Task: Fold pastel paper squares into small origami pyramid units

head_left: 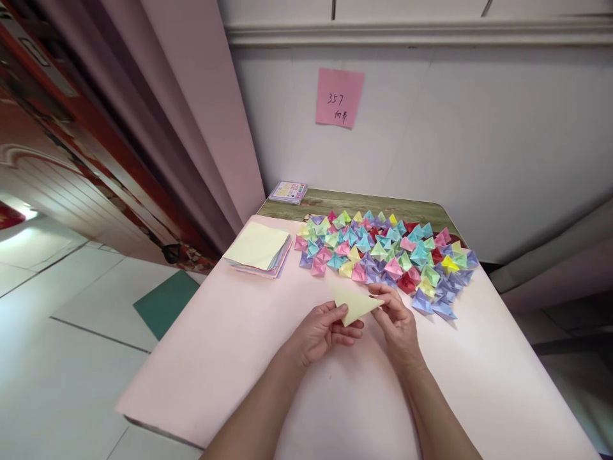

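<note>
Between my hands, just above the table, is a pale yellow sheet of paper (357, 305) folded into a triangle. My left hand (323, 329) grips its left side, with the thumb on top and the fingers underneath. At the right corner of the triangle, my right hand (396, 322) pinches the paper between thumb and fingers. Beyond the hands, many small folded paper boats (378, 250) in blue, pink, green, yellow, red and purple stand in close rows. To the left lies a stack of square coloured paper (258, 248), pale yellow on top.
The pink-covered table (201, 358) has a wood-patterned strip at its far end, where a pile of printed packets (288, 191) lies. A pink note (340, 98) is stuck to the wall. A purple curtain (191, 96) hangs at the left, and a green sheet (166, 303) is on the floor.
</note>
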